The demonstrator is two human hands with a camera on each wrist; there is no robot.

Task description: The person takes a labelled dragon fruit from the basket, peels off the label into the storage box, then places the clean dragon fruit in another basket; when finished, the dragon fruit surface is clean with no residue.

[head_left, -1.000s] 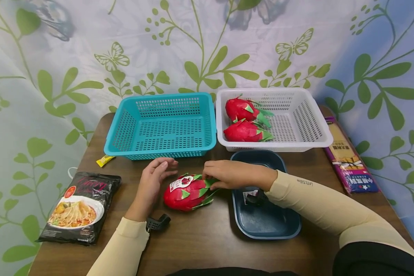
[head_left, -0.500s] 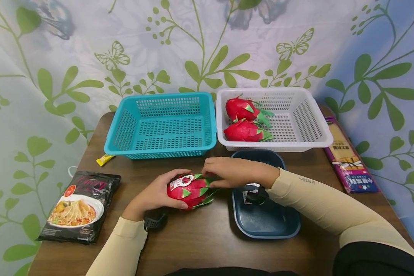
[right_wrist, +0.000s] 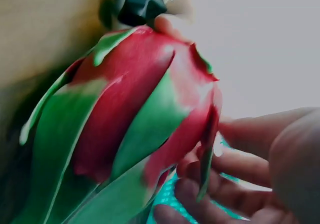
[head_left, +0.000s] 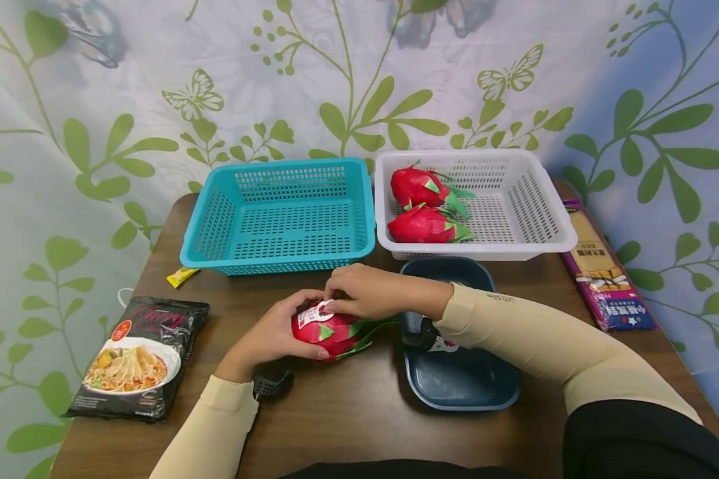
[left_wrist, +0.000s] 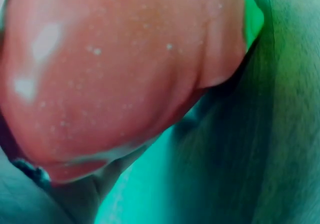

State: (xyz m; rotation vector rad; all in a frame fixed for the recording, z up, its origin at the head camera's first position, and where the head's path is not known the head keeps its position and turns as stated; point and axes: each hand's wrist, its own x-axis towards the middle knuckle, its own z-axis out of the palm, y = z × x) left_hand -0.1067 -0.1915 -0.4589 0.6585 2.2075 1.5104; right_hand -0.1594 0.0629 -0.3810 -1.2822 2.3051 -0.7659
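A red dragon fruit with green scales lies on the table, its leafy end to the right. My left hand grips its left end, the thumb along its near side. A white printed label lies across the top of the fruit. My right hand is bent over the fruit, its thumb at the label's right end; I cannot tell whether it pinches the label. In the right wrist view, green scales face the camera and the right fingers curl at the fruit's side.
A teal basket and a white basket with two dragon fruits stand behind. Under the right forearm is a dark blue tray with printed labels. A black noodle packet, yellow sachet and purple packet flank them.
My left hand has closed round the fruit's left end from beside it. My right hand has moved left from the leafy end to the label.
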